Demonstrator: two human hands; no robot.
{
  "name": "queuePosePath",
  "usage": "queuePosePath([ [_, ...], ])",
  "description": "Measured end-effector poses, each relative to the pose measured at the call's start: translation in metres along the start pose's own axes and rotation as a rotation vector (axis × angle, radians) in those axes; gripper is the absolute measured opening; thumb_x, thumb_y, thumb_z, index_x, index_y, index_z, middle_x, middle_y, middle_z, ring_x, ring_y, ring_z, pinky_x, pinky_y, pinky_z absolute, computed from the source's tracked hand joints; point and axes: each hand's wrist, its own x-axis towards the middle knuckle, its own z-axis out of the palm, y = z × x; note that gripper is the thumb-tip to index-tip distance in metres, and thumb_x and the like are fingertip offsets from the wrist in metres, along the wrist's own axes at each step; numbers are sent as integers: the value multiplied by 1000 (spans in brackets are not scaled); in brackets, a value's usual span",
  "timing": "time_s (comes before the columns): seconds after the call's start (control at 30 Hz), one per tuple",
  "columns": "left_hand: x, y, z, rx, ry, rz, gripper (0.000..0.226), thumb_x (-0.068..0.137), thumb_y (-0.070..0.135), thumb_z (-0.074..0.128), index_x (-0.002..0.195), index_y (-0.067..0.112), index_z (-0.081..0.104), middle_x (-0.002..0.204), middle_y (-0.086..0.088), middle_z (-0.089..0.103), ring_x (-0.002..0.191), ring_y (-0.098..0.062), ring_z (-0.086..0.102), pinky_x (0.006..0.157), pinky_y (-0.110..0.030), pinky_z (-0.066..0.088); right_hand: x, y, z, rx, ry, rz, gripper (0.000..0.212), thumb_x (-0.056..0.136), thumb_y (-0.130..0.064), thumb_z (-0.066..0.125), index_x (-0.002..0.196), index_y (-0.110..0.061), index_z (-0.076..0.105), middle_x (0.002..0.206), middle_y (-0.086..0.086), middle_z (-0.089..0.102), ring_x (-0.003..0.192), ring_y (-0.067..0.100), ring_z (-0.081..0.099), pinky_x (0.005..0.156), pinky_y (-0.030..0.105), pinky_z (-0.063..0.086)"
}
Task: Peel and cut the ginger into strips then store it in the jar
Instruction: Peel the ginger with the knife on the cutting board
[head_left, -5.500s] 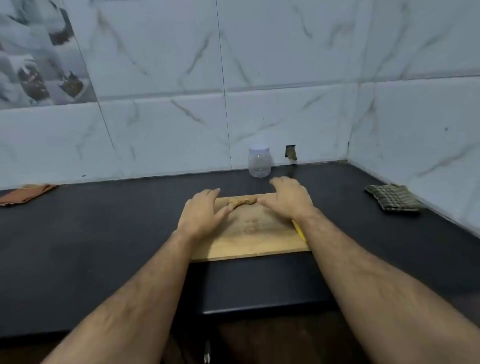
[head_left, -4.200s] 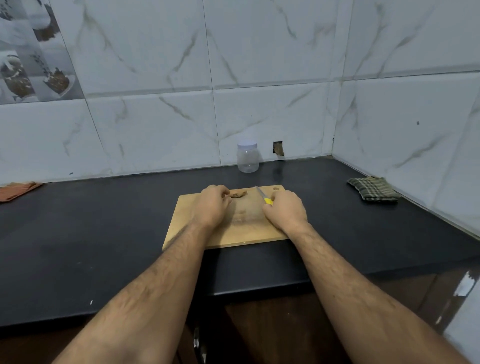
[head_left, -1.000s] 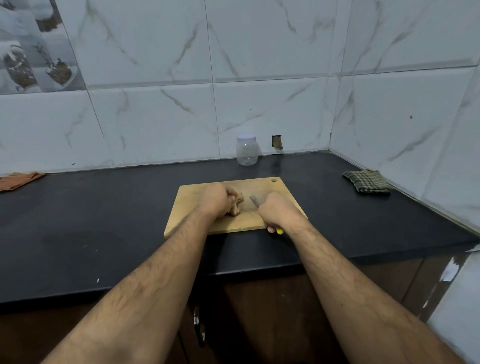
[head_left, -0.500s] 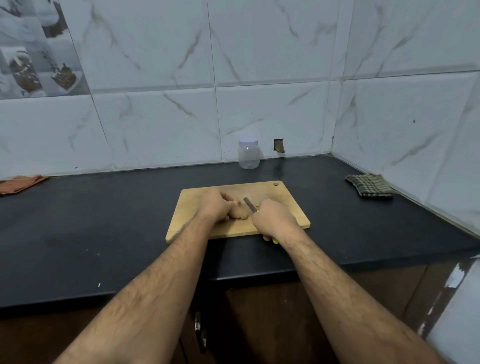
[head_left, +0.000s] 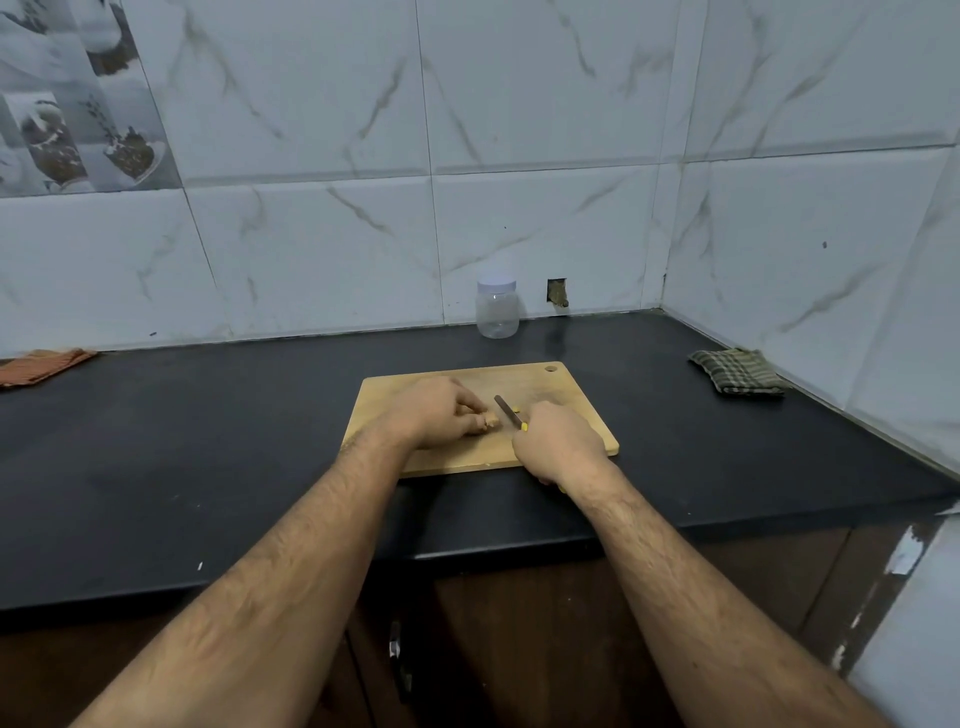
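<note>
A wooden cutting board (head_left: 576, 400) lies on the black counter. My left hand (head_left: 434, 410) grips a tan piece of ginger (head_left: 490, 422) near the board's middle; most of the ginger is hidden under my fingers. My right hand (head_left: 558, 444) grips a knife (head_left: 508, 412) with a yellow handle, its short blade pointing up and left, just right of the ginger. A small yellowish bit (head_left: 516, 409) lies by the blade. A clear plastic jar (head_left: 497, 308) with a white lid stands closed by the back wall, behind the board.
A green checked cloth (head_left: 737, 371) lies at the right near the wall corner. An orange cloth (head_left: 39, 364) lies at the far left. The counter's front edge (head_left: 519, 545) runs just below my wrists, with a cabinet handle (head_left: 397, 657) underneath.
Both hands stay on the board. The knife blade has shifted slightly beside the ginger, and a small yellowish bit now shows next to the blade.
</note>
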Motion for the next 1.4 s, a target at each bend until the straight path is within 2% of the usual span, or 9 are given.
queuePosePath([
  [0.17, 0, 8, 0, 234, 82, -30, 28, 91, 51, 63, 115, 38, 69, 121, 4, 57, 115, -21, 48, 89, -33, 45, -2, -3, 2, 11, 12, -1, 13, 88, -10, 47, 94, -14, 58, 90, 5, 62, 81, 27, 60, 55, 29, 38],
  [0.3, 3, 9, 5, 219, 89, -99, 36, 91, 62, 55, 92, 28, 69, 93, 7, 68, 97, -17, 61, 70, -30, 45, -5, -7, 3, 15, 38, -3, 14, 90, -7, 46, 94, -13, 57, 76, 1, 53, 77, 26, 57, 48, 29, 34],
  [0.43, 4, 10, 5, 170, 63, -129, 40, 90, 62, 56, 96, 26, 73, 95, 6, 71, 91, -14, 63, 75, -32, 51, -6, -9, 0, 1, 50, -1, 23, 92, -5, 45, 108, -10, 61, 87, 3, 54, 82, 25, 54, 60, 32, 41],
  [0.53, 1, 7, 1, 135, -25, -108, 41, 92, 59, 56, 118, 31, 70, 114, 5, 71, 106, -16, 62, 89, -36, 52, -3, -9, 1, -3, 44, -4, 26, 93, -4, 44, 111, -8, 62, 90, 4, 54, 83, 25, 53, 65, 32, 41],
  [0.63, 0, 6, -6, 129, -93, -96, 47, 93, 55, 58, 134, 32, 60, 129, 5, 65, 118, -18, 58, 98, -35, 47, -2, -11, 3, -5, 42, -25, 17, 93, -4, 45, 99, -10, 60, 85, 3, 53, 80, 23, 52, 65, 31, 41],
  [0.83, 3, 11, -7, 114, -120, -120, 37, 93, 50, 61, 124, 31, 66, 117, 6, 68, 109, -17, 60, 92, -34, 49, -2, -17, 9, -1, 53, -35, 12, 92, -6, 47, 91, -14, 55, 84, 2, 53, 78, 22, 51, 63, 29, 39],
  [1.0, 7, 9, -4, 90, -121, -127, 17, 94, 47, 61, 96, 31, 68, 76, 11, 59, 86, -15, 58, 70, -28, 41, -4, -18, 11, -5, 61, -57, 12, 93, -7, 46, 87, -16, 52, 84, 2, 53, 79, 23, 51, 64, 30, 39],
  [1.27, 7, 6, -1, 59, -99, -120, 24, 93, 47, 62, 110, 33, 71, 84, 10, 60, 91, -15, 58, 73, -29, 43, -1, -20, 11, -25, 48, -70, 15, 91, -8, 47, 90, -17, 59, 86, 2, 60, 77, 22, 53, 63, 30, 41],
  [1.4, 8, 4, 1, 63, -88, -115, 22, 93, 47, 62, 105, 32, 71, 84, 9, 61, 93, -16, 60, 72, -29, 43, -2, -21, 11, -44, 72, -57, 19, 92, -8, 46, 100, -14, 62, 91, 4, 59, 81, 24, 51, 66, 31, 40],
])
